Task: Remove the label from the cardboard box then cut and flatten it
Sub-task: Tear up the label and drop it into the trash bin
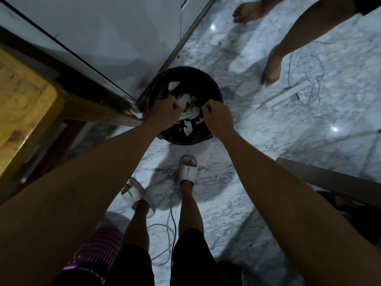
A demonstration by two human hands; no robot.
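Hovering over black bin (pixel 206 79), left hand (pixel 165 112) gripping torn label scraps (pixel 183 103), right hand (pixel 218 118) fingers pinched, contents unclear

Bare forearms, black shorts (pixel 134 263), white slide sandals (pixel 188 172).

A single head-worn camera looks steeply down from above the bin (pixel 186 79). The bin sits mid-frame, near the lens.
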